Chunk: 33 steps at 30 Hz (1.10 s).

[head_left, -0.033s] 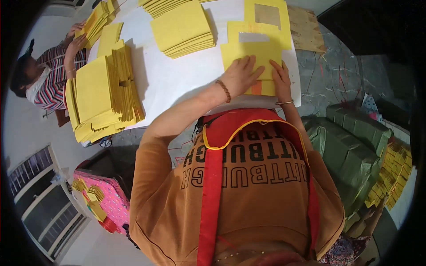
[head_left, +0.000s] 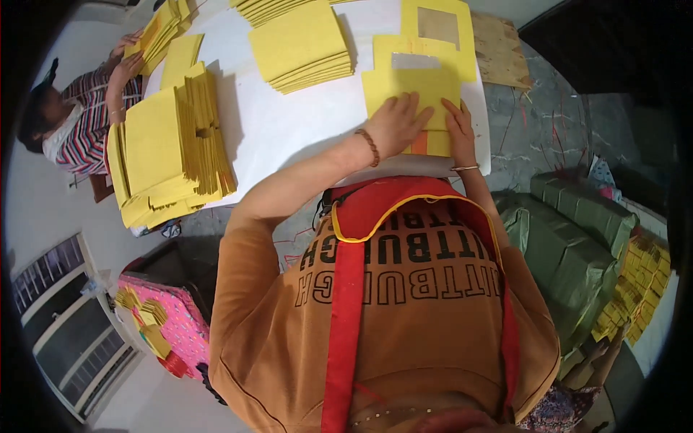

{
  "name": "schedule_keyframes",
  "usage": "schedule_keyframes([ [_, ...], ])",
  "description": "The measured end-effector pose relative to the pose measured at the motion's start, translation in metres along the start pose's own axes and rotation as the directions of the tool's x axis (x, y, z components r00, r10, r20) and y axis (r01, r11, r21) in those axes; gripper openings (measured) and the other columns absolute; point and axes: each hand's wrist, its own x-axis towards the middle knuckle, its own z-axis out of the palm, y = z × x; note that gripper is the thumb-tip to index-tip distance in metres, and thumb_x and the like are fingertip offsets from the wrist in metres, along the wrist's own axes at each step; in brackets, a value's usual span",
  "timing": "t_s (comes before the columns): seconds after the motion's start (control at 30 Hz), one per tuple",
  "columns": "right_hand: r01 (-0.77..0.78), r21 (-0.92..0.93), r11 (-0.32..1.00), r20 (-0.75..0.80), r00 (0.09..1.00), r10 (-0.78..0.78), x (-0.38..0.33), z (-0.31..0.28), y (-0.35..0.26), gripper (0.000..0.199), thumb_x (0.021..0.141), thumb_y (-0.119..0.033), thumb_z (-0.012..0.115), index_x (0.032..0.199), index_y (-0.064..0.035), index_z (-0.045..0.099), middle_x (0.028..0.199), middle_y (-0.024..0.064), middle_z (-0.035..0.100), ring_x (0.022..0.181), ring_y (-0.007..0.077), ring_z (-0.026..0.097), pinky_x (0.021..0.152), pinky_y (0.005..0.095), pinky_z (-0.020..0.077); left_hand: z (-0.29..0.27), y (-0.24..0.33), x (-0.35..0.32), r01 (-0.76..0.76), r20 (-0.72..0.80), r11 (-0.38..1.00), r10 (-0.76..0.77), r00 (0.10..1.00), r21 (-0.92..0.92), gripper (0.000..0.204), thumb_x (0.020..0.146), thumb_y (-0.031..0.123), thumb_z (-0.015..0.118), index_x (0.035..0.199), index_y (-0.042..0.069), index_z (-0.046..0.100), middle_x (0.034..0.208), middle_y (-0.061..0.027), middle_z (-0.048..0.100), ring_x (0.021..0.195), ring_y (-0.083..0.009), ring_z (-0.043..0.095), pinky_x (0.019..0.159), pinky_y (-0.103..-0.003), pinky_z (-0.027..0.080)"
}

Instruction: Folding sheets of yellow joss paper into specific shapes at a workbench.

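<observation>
A yellow paper piece that looks like an envelope [head_left: 408, 81] lies in front of me near the table's right edge, with an orange strip [head_left: 419, 143] at its near side. My left hand [head_left: 398, 124] rests flat on it, fingers stretched and slightly apart. At its right edge, my right hand [head_left: 460, 131] touches the paper with extended fingers. Beyond it lie overlapping yellow pieces, one with a pale window [head_left: 415, 60] and another with a brownish window [head_left: 438, 27]. What lies beneath my palms is hidden.
Stacks of yellow paper pieces stand at the table's left [head_left: 155, 144] and far middle [head_left: 299, 47]. A person in a striped top [head_left: 90, 137] handles similar pieces at the left. Green wrapped bundles [head_left: 559, 245] sit on the floor to my right, beside a yellow stack [head_left: 635, 285].
</observation>
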Motion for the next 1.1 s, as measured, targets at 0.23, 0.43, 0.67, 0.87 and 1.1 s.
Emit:
schedule_keyframes([
  [0.23, -0.275, 0.600, 0.751, 0.126, 0.960, 0.251, -0.003, 0.002, -0.011, 0.051, 0.095, -0.032, 0.029, 0.136, -0.0027, 0.027, 0.139, 0.0114, 0.030, 0.128, 0.0214, 0.029, 0.103, 0.0297, 0.0233, -0.016, -0.009, 0.018, 0.167, 0.267, 0.985, -0.151, 0.952, -0.038, 0.052, 0.070, 0.013, 0.056, 0.120, -0.001, 0.046, 0.102, -0.0153, 0.059, 0.087, -0.0249, 0.056, 0.070, -0.031, 0.048],
  [0.43, -0.120, 0.252, 0.960, 0.031, 0.993, 0.116, -0.004, -0.001, 0.008, 0.049, 0.090, -0.022, 0.047, 0.133, -0.0024, 0.034, 0.136, 0.0132, 0.036, 0.125, 0.0219, 0.035, 0.103, 0.0305, 0.0253, -0.103, -0.070, -0.007, 0.171, -0.504, 0.984, -0.167, 0.848, -0.039, 0.048, 0.064, 0.002, 0.057, 0.112, 0.004, 0.055, 0.105, -0.0113, 0.059, 0.091, -0.0267, 0.056, 0.076, -0.034, 0.046],
  [0.67, -0.117, 0.153, 0.981, 0.003, 0.993, 0.118, -0.004, -0.002, 0.002, 0.051, 0.086, -0.021, 0.053, 0.132, -0.0056, 0.036, 0.132, 0.0134, 0.040, 0.120, 0.0224, 0.040, 0.099, 0.0307, 0.0314, -0.035, -0.163, -0.059, 0.394, -0.392, 0.890, -0.286, 0.875, 0.231, 0.047, 0.068, 0.003, 0.057, 0.114, 0.010, 0.053, 0.109, -0.0059, 0.057, 0.093, -0.0257, 0.054, 0.075, -0.036, 0.044],
  [0.87, -0.102, 0.140, 0.985, 0.008, 0.995, 0.102, -0.005, -0.002, 0.005, 0.051, 0.085, -0.019, 0.054, 0.132, -0.0059, 0.038, 0.130, 0.0133, 0.043, 0.117, 0.0227, 0.043, 0.097, 0.0307, 0.0328, -0.012, -0.151, -0.064, 0.446, -0.112, 0.874, -0.432, 0.895, 0.191, 0.046, 0.074, 0.006, 0.053, 0.119, 0.014, 0.050, 0.119, -0.0044, 0.053, 0.097, -0.0275, 0.053, 0.080, -0.037, 0.042],
  [1.1, -0.067, 0.100, 0.993, -0.015, 0.998, 0.068, -0.005, -0.001, 0.005, 0.049, 0.086, -0.017, 0.053, 0.131, -0.0063, 0.038, 0.127, 0.0124, 0.044, 0.117, 0.0220, 0.043, 0.098, 0.0310, 0.0323, 0.001, -0.146, -0.080, 0.397, 0.079, 0.903, -0.414, 0.907, 0.164, 0.065, 0.073, 0.016, 0.058, 0.133, 0.016, 0.033, 0.136, -0.0090, 0.033, 0.117, -0.0317, 0.036, 0.094, -0.044, 0.031],
])
